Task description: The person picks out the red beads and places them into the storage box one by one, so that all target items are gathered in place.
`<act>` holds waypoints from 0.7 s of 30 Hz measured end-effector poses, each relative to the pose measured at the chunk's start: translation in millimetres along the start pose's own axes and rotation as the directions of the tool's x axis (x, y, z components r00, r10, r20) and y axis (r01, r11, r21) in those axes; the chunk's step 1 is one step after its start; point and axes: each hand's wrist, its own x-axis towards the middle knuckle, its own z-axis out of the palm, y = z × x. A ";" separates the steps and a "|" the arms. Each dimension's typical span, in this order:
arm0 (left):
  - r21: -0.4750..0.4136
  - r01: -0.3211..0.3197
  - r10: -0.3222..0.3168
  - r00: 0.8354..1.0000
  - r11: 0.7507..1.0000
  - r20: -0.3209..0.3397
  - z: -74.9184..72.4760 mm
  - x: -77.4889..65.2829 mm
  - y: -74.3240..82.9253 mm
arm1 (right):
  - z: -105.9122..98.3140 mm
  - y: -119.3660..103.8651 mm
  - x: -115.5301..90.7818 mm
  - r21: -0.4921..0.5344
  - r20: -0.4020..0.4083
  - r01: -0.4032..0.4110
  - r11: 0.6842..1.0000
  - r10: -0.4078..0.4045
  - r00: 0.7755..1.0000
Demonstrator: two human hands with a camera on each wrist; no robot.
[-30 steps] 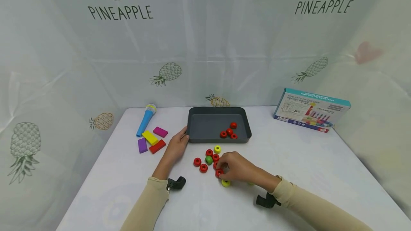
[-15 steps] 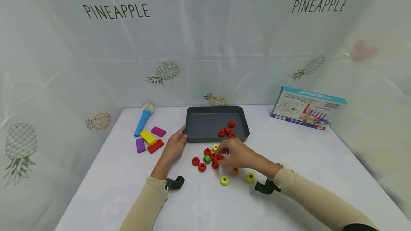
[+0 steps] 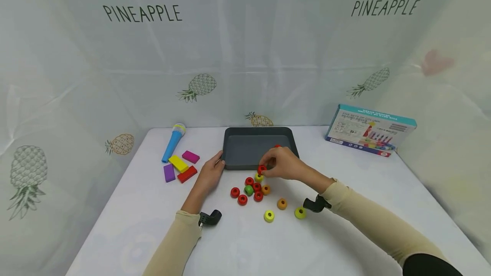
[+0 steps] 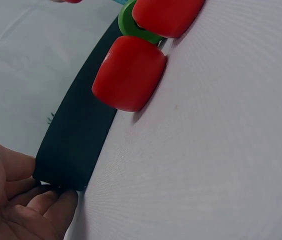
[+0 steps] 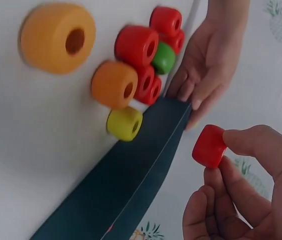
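Observation:
Between thumb and fingers, my right hand [image 3: 284, 163] pinches a red bead [image 5: 209, 146], held up at the near rim of a dark grey tray [image 3: 245, 145]. My left hand [image 3: 211, 174] grips the tray's near left corner, with fingers curled against its wall in the left wrist view. Just in front of the tray lie several red beads [image 3: 242, 199], a green bead [image 3: 248, 190], a yellow bead [image 3: 259, 177] and an orange bead [image 3: 266, 189]. Part of a red bead inside the tray shows above my right hand, which hides the tray's near right part.
Another orange bead [image 3: 281, 203] and two yellow beads [image 3: 269, 216] lie nearer on the white table. Left of the tray are coloured blocks [image 3: 178, 164] and a blue toy microphone [image 3: 174, 142]. A printed box [image 3: 370, 131] stands at the back right, before a pineapple-patterned curtain.
My right hand has picked a red bead from the cluster and carried it up and away to the tray's near rim. My left hand stays at the tray corner.

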 end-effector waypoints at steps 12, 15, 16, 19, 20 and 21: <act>-0.011 0.009 -0.009 1.000 1.000 0.005 2.1 4.0 -2.7 | -10.1 25.4 28.7 -0.005 -0.057 -0.104 0.995 0.104 0.993; -0.010 0.011 -0.011 1.000 1.000 0.004 1.2 4.0 -3.3 | -10.5 33.2 37.2 -0.013 -0.063 -0.134 0.991 0.133 0.989; -0.011 0.012 -0.012 1.000 1.000 0.003 0.8 3.8 -3.3 | -10.2 35.8 39.9 -0.017 -0.064 -0.142 0.990 0.141 0.988; -0.018 0.012 -0.012 1.000 1.000 0.001 -0.4 2.7 -2.5 | -8.9 42.3 47.9 -0.028 -0.064 -0.179 0.983 0.177 0.982; -0.018 0.009 -0.009 1.000 1.000 0.001 -0.5 2.8 -2.5 | -8.4 44.2 50.2 -0.034 -0.066 -0.186 0.982 0.184 0.981; -0.020 0.008 -0.008 1.000 1.000 0.001 -0.6 2.7 -2.3 | -8.0 46.0 52.3 -0.039 -0.069 -0.194 0.980 0.191 0.979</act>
